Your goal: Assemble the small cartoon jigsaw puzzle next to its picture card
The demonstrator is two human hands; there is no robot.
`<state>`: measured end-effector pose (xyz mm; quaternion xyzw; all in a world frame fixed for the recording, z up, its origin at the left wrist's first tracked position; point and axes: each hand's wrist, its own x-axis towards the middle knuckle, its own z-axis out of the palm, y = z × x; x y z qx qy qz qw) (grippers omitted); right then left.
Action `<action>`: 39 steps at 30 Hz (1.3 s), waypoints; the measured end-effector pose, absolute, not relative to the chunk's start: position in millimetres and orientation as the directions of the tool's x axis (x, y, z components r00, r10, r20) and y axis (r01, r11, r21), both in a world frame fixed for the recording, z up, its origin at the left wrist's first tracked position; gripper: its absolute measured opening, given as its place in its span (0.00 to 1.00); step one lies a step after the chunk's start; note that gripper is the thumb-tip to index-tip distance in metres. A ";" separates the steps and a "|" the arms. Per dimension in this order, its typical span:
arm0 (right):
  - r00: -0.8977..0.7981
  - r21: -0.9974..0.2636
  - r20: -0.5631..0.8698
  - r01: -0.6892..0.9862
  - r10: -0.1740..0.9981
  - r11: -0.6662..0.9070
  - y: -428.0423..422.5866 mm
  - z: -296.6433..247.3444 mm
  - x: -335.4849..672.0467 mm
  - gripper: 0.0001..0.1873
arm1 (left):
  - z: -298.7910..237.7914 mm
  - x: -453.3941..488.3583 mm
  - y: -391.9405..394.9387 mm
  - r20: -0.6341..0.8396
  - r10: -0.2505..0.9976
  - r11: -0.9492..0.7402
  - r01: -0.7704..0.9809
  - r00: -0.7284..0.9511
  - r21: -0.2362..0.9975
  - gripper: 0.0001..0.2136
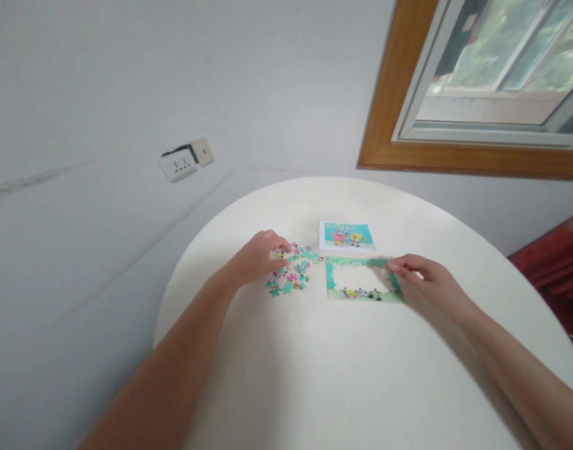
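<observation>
Teal and pink pieces (292,277) lie heaped on the tabletop (314,369), left of the frame (330,278); they look light and stiff, best pinched by the rims. My left hand (258,256) parts its fingers at the heap; my right hand (424,276) pinches narrowly at the frame's right side, on what I cannot tell.

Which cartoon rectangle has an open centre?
The nearer one, the puzzle border by the right hand; the picture card behind it is printed across its middle.
</observation>
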<state>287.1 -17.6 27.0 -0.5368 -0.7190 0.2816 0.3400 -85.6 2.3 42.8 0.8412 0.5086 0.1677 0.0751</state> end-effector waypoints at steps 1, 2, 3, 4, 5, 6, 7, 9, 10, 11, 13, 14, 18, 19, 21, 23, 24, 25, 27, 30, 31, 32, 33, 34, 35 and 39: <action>-0.194 -0.769 0.189 0.581 0.963 0.268 -17.3 26.6 287.2 0.23 | 44.2 -83.5 0.6 0.196 0.857 -0.515 0.804 0.477 0.297 0.12; -0.195 -0.769 0.188 0.581 0.963 0.268 -17.1 26.2 287.4 0.23 | 45.0 -81.6 -0.9 0.180 0.841 -0.540 0.788 0.510 0.296 0.12; -0.196 -0.768 0.186 0.582 0.963 0.267 -16.9 25.9 287.6 0.23 | 45.2 -79.9 -2.0 0.161 0.833 -0.552 0.779 0.529 0.296 0.11; -0.197 -0.767 0.182 0.584 0.963 0.264 -16.7 25.7 287.9 0.23 | 44.9 -78.7 -2.4 0.149 0.833 -0.551 0.780 0.532 0.298 0.10; -0.197 -0.766 0.178 0.587 0.964 0.262 -16.6 25.4 288.1 0.23 | 44.1 -78.1 -2.3 0.142 0.842 -0.538 0.786 0.521 0.304 0.09; -0.197 -0.764 0.175 0.591 0.965 0.259 -16.5 25.2 288.5 0.23 | 43.1 -78.2 -1.7 0.137 0.854 -0.519 0.796 0.502 0.313 0.09; -0.199 -0.762 0.170 0.594 0.965 0.257 -16.3 24.9 288.8 0.22 | 42.0 -78.7 -0.8 0.135 0.866 -0.498 0.805 0.481 0.322 0.10; -0.205 -0.760 0.166 0.597 0.965 0.257 -16.2 24.6 289.3 0.22 | 40.6 -80.5 1.4 0.135 0.886 -0.462 0.823 0.443 0.331 0.11; -0.208 -0.760 0.164 0.596 0.964 0.258 -16.1 24.4 289.5 0.21 | 40.5 -81.3 2.2 0.132 0.893 -0.449 0.831 0.430 0.328 0.12; -0.213 -0.761 0.162 0.595 0.964 0.259 -16.1 24.4 289.5 0.21 | 40.7 -81.9 2.7 0.126 0.899 -0.438 0.840 0.420 0.321 0.12; -0.218 -0.764 0.159 0.591 0.963 0.260 -16.2 24.6 289.4 0.20 | 42.0 -81.8 2.6 0.102 0.911 -0.411 0.855 0.401 0.315 0.12; -0.219 -0.764 0.160 0.590 0.963 0.261 -16.3 24.9 289.2 0.20 | 42.7 -81.3 2.1 0.086 0.917 -0.395 0.861 0.389 0.320 0.12; -0.220 -0.762 0.165 0.591 0.961 0.266 -17.0 26.7 288.2 0.20 | 43.8 -78.9 0.1 0.052 0.929 -0.359 0.854 0.367 0.376 0.14; -0.218 -0.761 0.165 0.592 0.962 0.265 -17.3 27.1 288.1 0.20 | 43.5 -78.7 0.1 0.053 0.929 -0.358 0.850 0.367 0.387 0.14; -0.214 -0.760 0.164 0.595 0.963 0.262 -17.6 27.7 288.0 0.20 | 42.3 -79.0 0.8 0.055 0.927 -0.362 0.844 0.372 0.395 0.14; -0.215 -0.760 0.166 0.594 0.962 0.264 -17.9 27.9 288.1 0.20 | 40.9 -79.7 2.1 0.056 0.924 -0.368 0.843 0.378 0.393 0.14; -0.219 -0.760 0.170 0.591 0.961 0.269 -18.1 27.9 288.1 0.20 | 40.3 -80.0 2.7 0.055 0.923 -0.370 0.843 0.380 0.390 0.14; -0.221 -0.761 0.174 0.589 0.960 0.274 -18.3 27.9 288.0 0.20 | 39.9 -80.2 3.2 0.055 0.923 -0.371 0.844 0.381 0.387 0.15; -0.221 -0.758 0.176 0.592 0.959 0.275 -18.6 28.1 287.8 0.20 | 39.4 -80.1 3.8 0.057 0.922 -0.374 0.844 0.383 0.383 0.15; -0.223 -0.754 0.163 0.600 0.961 0.268 -18.6 28.2 287.6 0.21 | 39.9 -78.6 3.4 0.063 0.920 -0.380 0.842 0.387 0.382 0.15; -0.225 -0.753 0.160 0.602 0.961 0.266 -18.5 28.2 287.7 0.21 | 40.4 -77.8 3.2 0.065 0.919 -0.382 0.842 0.388 0.382 0.15; -0.228 -0.752 0.157 0.604 0.961 0.266 -18.4 28.0 287.8 0.21 | 41.0 -77.0 2.9 0.068 0.920 -0.383 0.843 0.387 0.377 0.16; -0.228 -0.750 0.158 0.606 0.961 0.267 -18.1 27.7 287.9 0.20 | 41.7 -76.3 2.7 0.072 0.920 -0.384 0.846 0.386 0.370 0.16; -0.230 -0.747 0.157 0.608 0.960 0.268 -17.9 27.3 288.1 0.20 | 42.6 -75.9 2.5 0.075 0.920 -0.385 0.850 0.385 0.360 0.16; -0.229 -0.746 0.158 0.610 0.960 0.268 -17.6 27.0 288.2 0.20 | 43.5 -75.8 2.3 0.079 0.920 -0.386 0.853 0.384 0.350 0.16; -0.230 -0.748 0.163 0.606 0.959 0.272 -16.9 25.8 288.7 0.21 | 47.7 -79.7 1.7 0.103 0.923 -0.383 0.858 0.371 0.343 0.15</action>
